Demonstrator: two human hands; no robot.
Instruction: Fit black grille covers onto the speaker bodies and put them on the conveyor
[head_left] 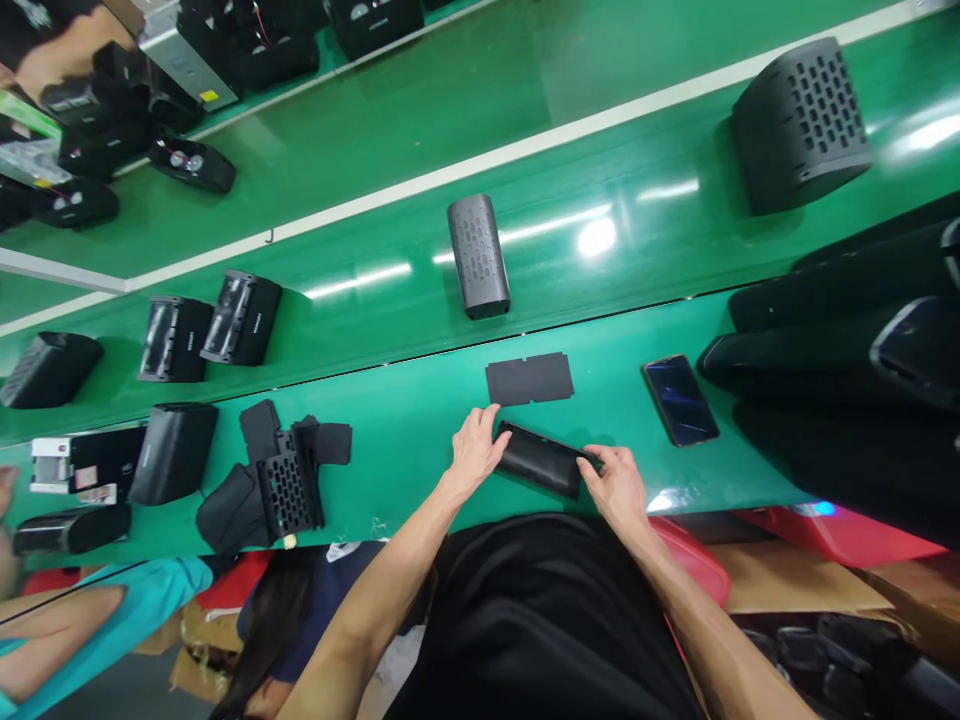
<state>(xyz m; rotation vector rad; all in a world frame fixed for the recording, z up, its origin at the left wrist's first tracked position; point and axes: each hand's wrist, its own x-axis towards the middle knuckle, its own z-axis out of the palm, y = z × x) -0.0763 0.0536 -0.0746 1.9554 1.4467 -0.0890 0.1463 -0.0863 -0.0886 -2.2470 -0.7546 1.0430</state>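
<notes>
On the green bench in front of me lies a black oblong casing (pixel 538 462), its long side slanting down to the right. Its left end is gripped by my left hand (pixel 476 447), thumb on top and fingers along the far edge. My right hand (pixel 616 484) pinches the right end between thumb and fingers. Just beyond the casing rests a flat black notched sheet (pixel 529 379), close to my left fingertips but apart from the casing. The inside and underside of the casing are mostly hidden.
A phone (pixel 680 400) lies to the right, beside tall black shapes (pixel 817 355). Left are loose black sheets with a perforated grille (pixel 289 487). Across the seam stand a perforated speaker housing (pixel 478 255) and a larger one (pixel 802 125). A co-worker's teal sleeve (pixel 142 605) shows lower left.
</notes>
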